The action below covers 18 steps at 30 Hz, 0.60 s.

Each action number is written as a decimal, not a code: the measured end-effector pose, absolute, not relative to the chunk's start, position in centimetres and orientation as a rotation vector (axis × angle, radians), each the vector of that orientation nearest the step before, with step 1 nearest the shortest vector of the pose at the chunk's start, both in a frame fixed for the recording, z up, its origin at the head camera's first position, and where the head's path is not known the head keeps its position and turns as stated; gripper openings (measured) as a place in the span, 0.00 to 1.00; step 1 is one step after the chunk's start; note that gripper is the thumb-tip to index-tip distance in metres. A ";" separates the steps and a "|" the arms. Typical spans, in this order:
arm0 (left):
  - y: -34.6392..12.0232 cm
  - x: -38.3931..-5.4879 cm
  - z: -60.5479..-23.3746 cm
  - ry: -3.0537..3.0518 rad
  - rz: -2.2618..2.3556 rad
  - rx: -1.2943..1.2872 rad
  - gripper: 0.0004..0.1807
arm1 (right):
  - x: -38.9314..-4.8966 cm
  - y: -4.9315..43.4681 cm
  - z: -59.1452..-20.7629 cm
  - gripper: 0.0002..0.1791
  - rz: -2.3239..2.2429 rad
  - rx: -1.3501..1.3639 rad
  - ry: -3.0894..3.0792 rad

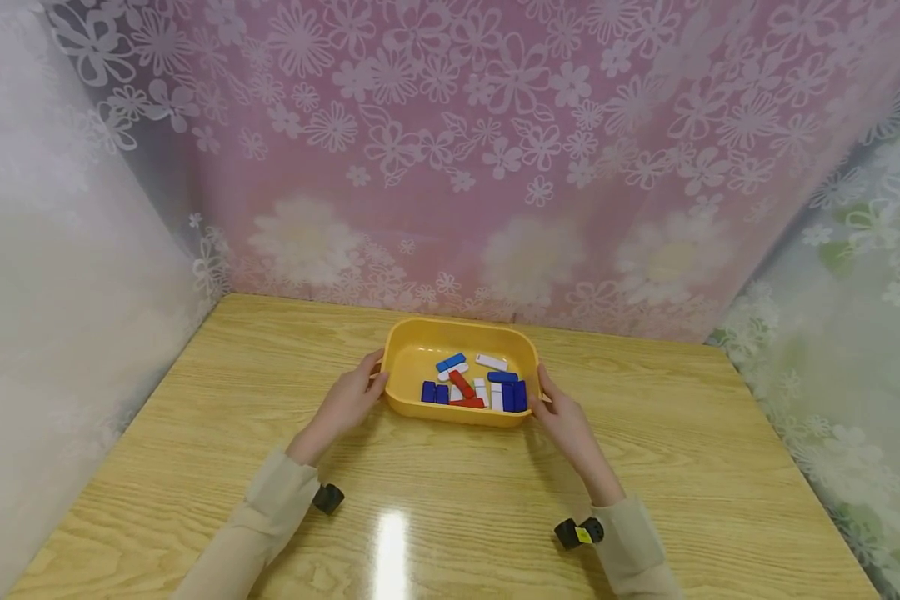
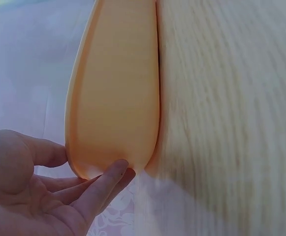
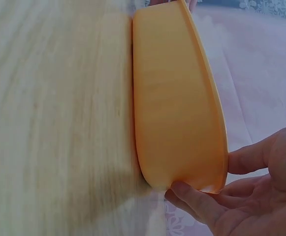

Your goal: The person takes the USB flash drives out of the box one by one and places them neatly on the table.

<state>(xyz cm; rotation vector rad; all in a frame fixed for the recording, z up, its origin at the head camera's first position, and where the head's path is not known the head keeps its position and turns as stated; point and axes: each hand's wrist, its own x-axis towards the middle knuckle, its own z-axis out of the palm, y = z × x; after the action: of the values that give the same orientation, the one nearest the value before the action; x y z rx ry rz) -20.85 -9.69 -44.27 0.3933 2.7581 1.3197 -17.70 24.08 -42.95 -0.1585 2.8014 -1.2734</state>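
Note:
A yellow plastic tray (image 1: pixel 420 410) with rounded corners sits at the far middle of the table, its base on or very close to the wood. In it lie several small blue, white and red sticks that look like capped USB drives, such as a red one (image 1: pixel 462 384) and a white one (image 1: pixel 491 362). My left hand (image 1: pixel 350 395) grips the tray's left end, thumb at the rim and fingers against the side wall (image 2: pixel 115 88). At the opposite end my right hand (image 1: pixel 566 419) holds on likewise, its fingertips (image 3: pixel 182 188) against the outer wall.
The wooden table (image 1: pixel 450 483) spreads out around the tray. Behind it hangs a pink flowered curtain (image 1: pixel 450 167), with pale cloth (image 1: pixel 67 250) on the left and flowered cloth (image 1: pixel 855 333) on the right. Black wrist cameras (image 1: pixel 328 498) sit near both cuffs.

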 end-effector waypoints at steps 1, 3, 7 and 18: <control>-9.7 -20.7 -44.2 2.753 1.321 0.388 0.29 | -17.6 24.1 -42.9 0.34 -1.271 -0.160 2.804; -9.7 -20.4 -44.2 2.749 1.320 0.393 0.29 | -17.3 24.0 -42.9 0.34 -1.269 -0.153 2.805; -9.6 -20.1 -44.2 2.741 1.323 0.384 0.29 | -17.0 24.1 -42.8 0.34 -1.274 -0.131 2.782; -9.4 -19.3 -44.1 2.806 1.321 0.413 0.29 | -16.7 23.5 -42.7 0.30 -1.132 -0.353 3.086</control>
<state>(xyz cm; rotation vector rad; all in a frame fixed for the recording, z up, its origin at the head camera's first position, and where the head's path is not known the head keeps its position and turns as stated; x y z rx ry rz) -19.31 -9.36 -44.10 0.4127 2.8057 1.3206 -16.67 23.53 -42.69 -0.3527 3.0855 -1.1324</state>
